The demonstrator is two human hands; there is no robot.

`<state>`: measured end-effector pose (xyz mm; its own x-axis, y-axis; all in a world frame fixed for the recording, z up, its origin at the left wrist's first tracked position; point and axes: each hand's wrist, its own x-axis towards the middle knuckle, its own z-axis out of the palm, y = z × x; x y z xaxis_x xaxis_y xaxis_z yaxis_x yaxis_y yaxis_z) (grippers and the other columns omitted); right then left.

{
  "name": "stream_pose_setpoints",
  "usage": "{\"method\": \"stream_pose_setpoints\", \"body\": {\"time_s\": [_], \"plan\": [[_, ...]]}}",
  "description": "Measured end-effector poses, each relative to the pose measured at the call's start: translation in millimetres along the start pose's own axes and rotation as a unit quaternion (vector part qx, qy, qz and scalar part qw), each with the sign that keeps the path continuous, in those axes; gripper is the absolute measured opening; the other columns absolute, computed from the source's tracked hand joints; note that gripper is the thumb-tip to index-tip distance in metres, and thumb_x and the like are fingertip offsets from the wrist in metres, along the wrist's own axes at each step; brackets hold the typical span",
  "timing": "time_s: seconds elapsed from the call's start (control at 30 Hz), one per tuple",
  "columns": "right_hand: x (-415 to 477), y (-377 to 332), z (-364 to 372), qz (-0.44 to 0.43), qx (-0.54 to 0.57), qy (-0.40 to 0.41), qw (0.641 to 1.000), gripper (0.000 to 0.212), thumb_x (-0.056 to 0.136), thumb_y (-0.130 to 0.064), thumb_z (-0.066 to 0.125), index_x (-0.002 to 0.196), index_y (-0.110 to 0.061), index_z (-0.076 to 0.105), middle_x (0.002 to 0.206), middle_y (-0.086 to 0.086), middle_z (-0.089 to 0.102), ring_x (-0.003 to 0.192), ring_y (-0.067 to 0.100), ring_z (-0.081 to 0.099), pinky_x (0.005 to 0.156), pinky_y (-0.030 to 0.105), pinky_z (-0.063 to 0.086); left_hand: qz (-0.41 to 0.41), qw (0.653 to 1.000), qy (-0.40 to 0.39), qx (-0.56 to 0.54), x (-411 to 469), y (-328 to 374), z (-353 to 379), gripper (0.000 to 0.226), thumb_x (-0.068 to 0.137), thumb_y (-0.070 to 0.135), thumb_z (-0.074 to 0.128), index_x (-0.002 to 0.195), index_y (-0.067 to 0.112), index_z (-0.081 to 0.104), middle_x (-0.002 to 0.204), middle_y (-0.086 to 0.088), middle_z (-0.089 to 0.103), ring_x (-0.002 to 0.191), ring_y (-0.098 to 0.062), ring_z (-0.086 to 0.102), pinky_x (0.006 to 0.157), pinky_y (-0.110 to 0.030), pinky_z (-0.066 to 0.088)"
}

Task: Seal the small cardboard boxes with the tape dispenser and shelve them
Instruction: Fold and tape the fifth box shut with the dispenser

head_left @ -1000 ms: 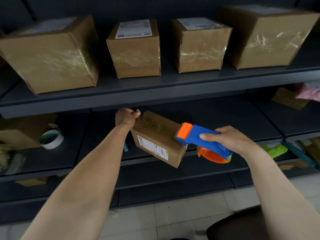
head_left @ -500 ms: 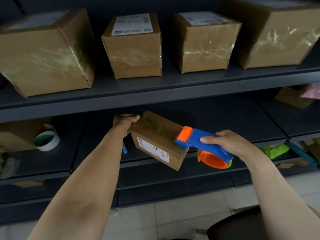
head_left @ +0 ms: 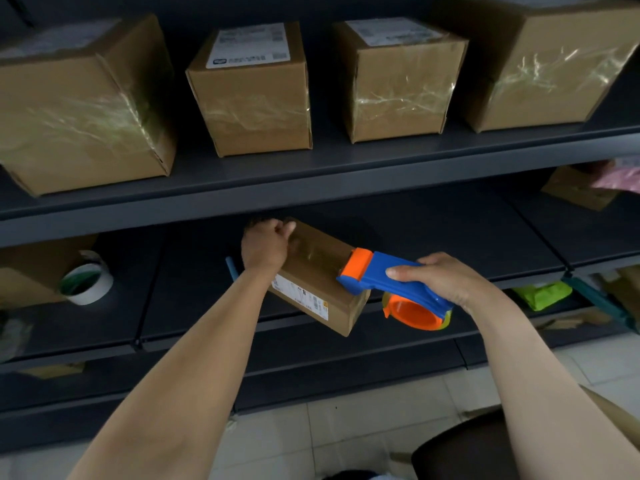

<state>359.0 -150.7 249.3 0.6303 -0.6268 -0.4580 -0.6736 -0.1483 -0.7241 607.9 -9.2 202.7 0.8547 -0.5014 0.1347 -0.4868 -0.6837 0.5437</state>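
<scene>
A small cardboard box [head_left: 313, 289] with a white label on its side is held tilted in the air in front of the middle shelf. My left hand [head_left: 265, 245] grips its far upper corner. My right hand [head_left: 446, 280] holds a blue and orange tape dispenser [head_left: 388, 277], whose orange head rests on the box's top face near its right end. Clear tape shines along the top of the box.
Several taped cardboard boxes [head_left: 251, 95] stand on the upper dark shelf [head_left: 311, 188]. A white tape roll [head_left: 86, 284] lies on the middle shelf at the left beside another box. Green packets [head_left: 542, 294] lie at the right. Pale floor tiles and a dark stool [head_left: 460, 452] are below.
The view has shifted slightly, so the shelves sit lower in frame. The box and dispenser stay together, and the dispenser head has slid a little toward the box's right end.
</scene>
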Motion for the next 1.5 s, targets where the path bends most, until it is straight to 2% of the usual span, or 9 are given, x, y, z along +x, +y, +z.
{"method": "stream_pose_setpoints", "body": {"time_s": [0.07,0.13,0.23,0.37,0.57,1.03,1.2,1.33,1.5], "plan": [[0.8,-2.4,3.5,-0.005,0.000,-0.004,1.000,0.049,0.066,-0.059,0.076,0.080,-0.013,0.070,0.062,-0.001,0.067,0.057,0.015,0.062,0.057,0.028,0.041,0.045,0.990,-0.068,0.112,-4.4,8.3,2.5,0.055,0.093,0.056,0.039,0.126,0.016,0.054,0.128,-0.011,0.055,0.120,-0.027,0.048,0.099,-0.040,0.035],[0.6,-5.3,8.1,-0.007,-0.001,-0.009,1.000,0.049,0.067,-0.059,0.075,0.081,-0.013,0.069,0.064,-0.001,0.068,0.057,0.014,0.062,0.056,0.027,0.041,0.062,0.972,-0.129,0.187,-9.5,15.5,6.7,0.073,0.092,0.062,0.032,0.146,0.014,0.027,0.151,-0.012,0.030,0.141,-0.027,0.022,0.114,-0.047,0.007],[-0.9,-7.7,12.5,-0.005,-0.004,-0.014,1.000,0.048,0.067,-0.060,0.074,0.079,-0.014,0.068,0.062,-0.003,0.067,0.055,0.012,0.062,0.053,0.025,0.040,0.051,0.958,-0.198,0.199,-17.3,16.9,15.8,0.082,0.093,0.063,0.021,0.150,0.009,-0.004,0.158,-0.012,-0.007,0.145,-0.026,-0.008,0.116,-0.044,-0.007],[-5.8,2.0,14.1,0.000,0.021,-0.015,1.000,0.050,0.067,-0.064,0.073,0.082,-0.016,0.069,0.064,-0.004,0.070,0.057,0.011,0.066,0.055,0.025,0.043,0.033,0.951,-0.233,0.198,-16.5,15.1,18.5,0.080,0.093,0.064,0.012,0.149,0.011,-0.011,0.156,-0.010,-0.020,0.143,-0.024,-0.017,0.115,-0.042,-0.010],[-23.6,48.0,8.6,0.022,0.074,-0.038,0.996,0.050,0.061,-0.060,0.076,0.087,-0.017,0.075,0.074,-0.003,0.075,0.070,0.014,0.072,0.073,0.032,0.053,0.033,0.951,-0.217,0.219,-14.2,15.5,21.4,0.076,0.093,0.062,0.004,0.149,0.012,-0.008,0.157,-0.011,-0.016,0.144,-0.024,-0.015,0.113,-0.045,-0.013],[-53.0,124.3,-1.6,0.087,0.088,-0.019,0.992,0.035,0.072,-0.044,0.078,0.050,-0.017,0.072,0.057,0.002,0.070,0.048,0.008,0.065,0.041,0.012,0.041,0.006,0.932,-0.219,0.288,-13.8,33.3,19.2,0.075,0.095,0.059,0.008,0.150,0.010,-0.006,0.158,-0.011,-0.010,0.145,-0.025,-0.010,0.113,-0.048,-0.013],[-27.1,107.3,31.2,0.098,0.037,-0.043,0.994,0.043,0.079,-0.051,0.068,0.084,-0.009,0.073,0.067,0.002,0.074,0.068,0.009,0.071,0.067,0.026,0.052,0.046,0.949,-0.103,0.293,-29.4,39.1,23.8,0.065,0.098,0.051,0.021,0.142,0.004,0.033,0.149,-0.017,0.031,0.138,-0.032,0.027,0.114,-0.047,0.018],[-12.5,99.4,46.9,0.102,-0.003,-0.010,0.995,0.051,0.076,-0.056,0.067,0.092,-0.008,0.069,0.082,0.009,0.075,0.082,0.020,0.071,0.085,0.037,0.055,0.104,0.960,-0.024,0.260,-40.8,38.2,25.2,0.048,0.099,0.043,0.032,0.118,0.004,0.054,0.130,-0.016,0.048,0.115,-0.031,0.049,0.088,-0.040,0.043],[-2.0,85.2,64.7,0.099,-0.005,0.020,0.995,0.045,0.074,-0.057,0.063,0.083,-0.013,0.061,0.069,-0.002,0.067,0.069,0.014,0.063,0.062,0.029,0.049,0.080,0.976,-0.068,0.193,-41.8,37.8,21.1,0.070,0.089,0.067,0.030,0.123,0.010,0.055,0.138,-0.010,0.042,0.116,-0.028,0.049,0.083,-0.037,0.044]]}}
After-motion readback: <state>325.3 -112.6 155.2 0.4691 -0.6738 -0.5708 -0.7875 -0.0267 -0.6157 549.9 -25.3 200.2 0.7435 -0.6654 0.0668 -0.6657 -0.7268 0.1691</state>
